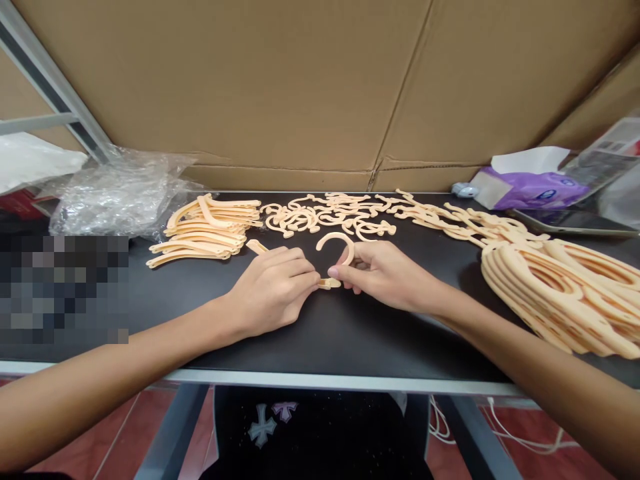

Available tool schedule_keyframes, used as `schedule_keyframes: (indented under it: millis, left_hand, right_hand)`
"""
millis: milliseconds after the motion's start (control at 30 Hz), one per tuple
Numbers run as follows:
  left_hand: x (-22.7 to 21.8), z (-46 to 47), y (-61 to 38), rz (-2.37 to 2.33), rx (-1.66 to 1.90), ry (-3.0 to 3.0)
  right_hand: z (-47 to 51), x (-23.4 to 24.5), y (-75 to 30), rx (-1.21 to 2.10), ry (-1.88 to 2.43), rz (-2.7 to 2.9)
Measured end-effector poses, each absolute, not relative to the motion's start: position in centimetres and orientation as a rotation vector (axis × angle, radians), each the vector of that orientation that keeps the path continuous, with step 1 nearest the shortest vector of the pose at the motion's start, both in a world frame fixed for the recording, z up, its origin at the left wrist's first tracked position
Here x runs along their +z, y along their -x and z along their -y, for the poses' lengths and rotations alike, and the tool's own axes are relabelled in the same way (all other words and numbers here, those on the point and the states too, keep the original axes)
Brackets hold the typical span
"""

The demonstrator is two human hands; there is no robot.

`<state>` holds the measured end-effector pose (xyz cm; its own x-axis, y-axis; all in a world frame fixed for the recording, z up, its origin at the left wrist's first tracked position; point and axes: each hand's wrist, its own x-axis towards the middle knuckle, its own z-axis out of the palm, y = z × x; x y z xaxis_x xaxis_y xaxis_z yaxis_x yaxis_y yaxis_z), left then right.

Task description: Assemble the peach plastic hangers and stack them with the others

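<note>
My left hand (277, 287) is closed around a cream plastic hanger arm (256, 247), whose one end sticks out at the upper left and the other by my fingertips. Between the thumb and fingers of my right hand (383, 273) is a cream hanger hook (349, 245), its curve upright and opening to the left. The hook's lower end meets the arm's end between my hands; whether they are joined I cannot tell. Behind my left hand lies a stack of loose hanger arms (200, 233). A pile of loose hooks (320, 215) spreads along the middle back.
Hangers with hooks (545, 293) are stacked at the right. A purple tissue pack (530, 188) and a dark tablet-like device (575, 223) lie behind them. Clear plastic bags (120, 193) sit at the back left. Cardboard (280, 87) walls the black table's (320, 353) far side.
</note>
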<state>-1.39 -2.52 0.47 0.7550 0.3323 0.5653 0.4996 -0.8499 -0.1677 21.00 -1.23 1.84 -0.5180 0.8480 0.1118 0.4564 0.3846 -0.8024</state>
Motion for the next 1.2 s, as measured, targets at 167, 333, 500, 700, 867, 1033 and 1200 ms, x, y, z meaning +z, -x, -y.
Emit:
schedule_keyframes:
  millis: [167, 333, 500, 700, 867, 1033, 1200]
  left_hand:
    - [0.5, 2.5, 1.4, 0.634, -0.773, 2.637]
    - [0.5, 2.4, 1.4, 0.645, -0.818, 2.646]
    - [0.5, 2.4, 1.4, 0.644, -0.829, 2.659]
    - [0.4, 2.5, 1.6, 0.663, -0.835, 2.674]
    - [0.4, 2.5, 1.7, 0.716, -0.866, 2.717]
    - [0.8, 2.7, 1.7, 0.758, -0.888, 2.765]
    - [1.6, 2.1, 2.7, 0.778, -0.854, 2.650]
  right_hand:
    - [1.4, 1.7, -20.9, 0.937, 1.100, 2.168]
    - [1.7, 1.8, -20.5, 0.838, 1.120, 2.185]
    - [1.8, 1.9, -20.4, 0.841, 1.119, 2.181]
    - [1.8, 1.8, -20.6, 0.869, 1.113, 2.157]
    - [1.6, 1.3, -20.7, 0.874, 1.062, 2.116]
    - [1.3, 1.0, -20.8, 0.976, 1.052, 1.941]
    - [1.0, 1.1, -21.0, 1.020, 1.047, 1.843]
